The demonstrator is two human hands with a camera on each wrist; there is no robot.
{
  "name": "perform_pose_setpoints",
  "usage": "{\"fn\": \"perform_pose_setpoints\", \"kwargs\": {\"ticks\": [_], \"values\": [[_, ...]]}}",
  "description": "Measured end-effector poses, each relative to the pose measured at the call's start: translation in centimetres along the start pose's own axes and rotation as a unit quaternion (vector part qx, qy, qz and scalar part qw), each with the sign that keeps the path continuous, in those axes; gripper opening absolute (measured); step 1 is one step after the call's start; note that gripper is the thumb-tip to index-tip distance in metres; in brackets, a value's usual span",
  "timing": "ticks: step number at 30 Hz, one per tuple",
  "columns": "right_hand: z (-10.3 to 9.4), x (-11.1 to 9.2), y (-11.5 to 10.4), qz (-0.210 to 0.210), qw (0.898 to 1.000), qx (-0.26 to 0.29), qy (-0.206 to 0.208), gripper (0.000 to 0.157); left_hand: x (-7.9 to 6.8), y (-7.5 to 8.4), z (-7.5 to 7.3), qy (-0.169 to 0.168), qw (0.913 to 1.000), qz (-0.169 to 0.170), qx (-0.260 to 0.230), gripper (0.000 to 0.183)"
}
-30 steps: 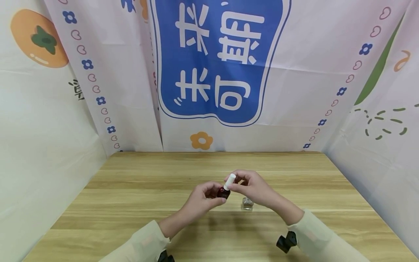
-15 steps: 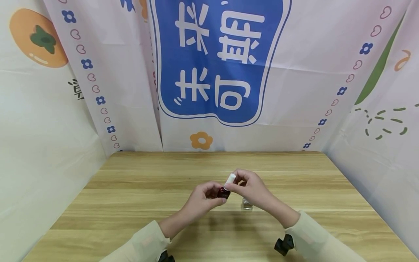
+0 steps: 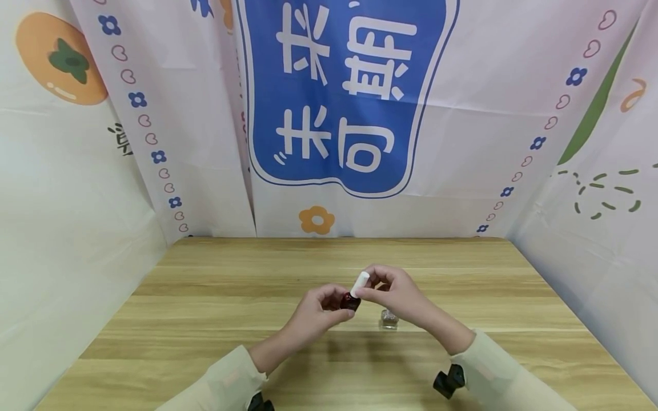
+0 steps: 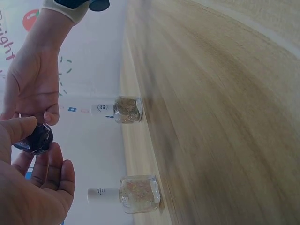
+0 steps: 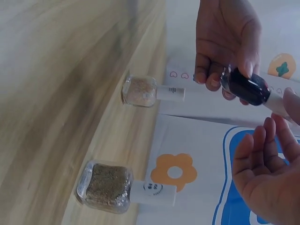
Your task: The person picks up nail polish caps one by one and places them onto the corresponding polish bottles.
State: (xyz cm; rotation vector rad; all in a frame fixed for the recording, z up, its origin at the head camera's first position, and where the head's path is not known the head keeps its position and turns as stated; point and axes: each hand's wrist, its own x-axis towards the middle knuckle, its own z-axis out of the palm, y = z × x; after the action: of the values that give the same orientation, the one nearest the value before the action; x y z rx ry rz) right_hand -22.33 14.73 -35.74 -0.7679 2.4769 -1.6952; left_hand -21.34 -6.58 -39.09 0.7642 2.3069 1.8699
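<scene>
My left hand (image 3: 317, 313) grips a dark red nail polish bottle (image 3: 350, 302) between thumb and fingers, raised above the table and tilted. The bottle's white cap (image 3: 361, 283) sits at its neck, and my right hand (image 3: 398, 294) pinches it between thumb and forefinger. In the right wrist view the dark bottle (image 5: 248, 89) points its cap (image 5: 277, 104) toward the right hand (image 5: 272, 183), whose other fingers are spread. Under the right hand stands a gold glitter nail polish bottle (image 5: 108, 186). A pale pinkish glitter bottle (image 5: 139, 91) stands upright nearby, hidden behind the left hand in the head view.
The wooden table (image 3: 231, 319) carries the two standing bottles. Printed white cloth (image 3: 452, 165) hangs along its back and both sides. Black wrist devices (image 3: 449, 381) sit at the sleeve cuffs.
My right hand and wrist shift slightly left, then back right, while still pinching the cap. The left hand and the dark bottle stay nearly still.
</scene>
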Motion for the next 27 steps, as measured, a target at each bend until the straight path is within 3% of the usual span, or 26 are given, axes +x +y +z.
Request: {"fn": "perform_pose_setpoints", "kwargs": {"ticks": [12, 27], "values": [[-1.02, 0.05, -0.18, -0.017, 0.997, 0.002, -0.076, 0.023, -0.05, -0.08, 0.00, -0.006, 1.0000, 0.004, 0.006, 0.023], [-0.44, 0.02, -0.02, -0.005, 0.999, -0.018, -0.029, 0.019, -0.03, 0.06, 0.03, -0.004, 1.0000, 0.002, 0.005, 0.025]]}}
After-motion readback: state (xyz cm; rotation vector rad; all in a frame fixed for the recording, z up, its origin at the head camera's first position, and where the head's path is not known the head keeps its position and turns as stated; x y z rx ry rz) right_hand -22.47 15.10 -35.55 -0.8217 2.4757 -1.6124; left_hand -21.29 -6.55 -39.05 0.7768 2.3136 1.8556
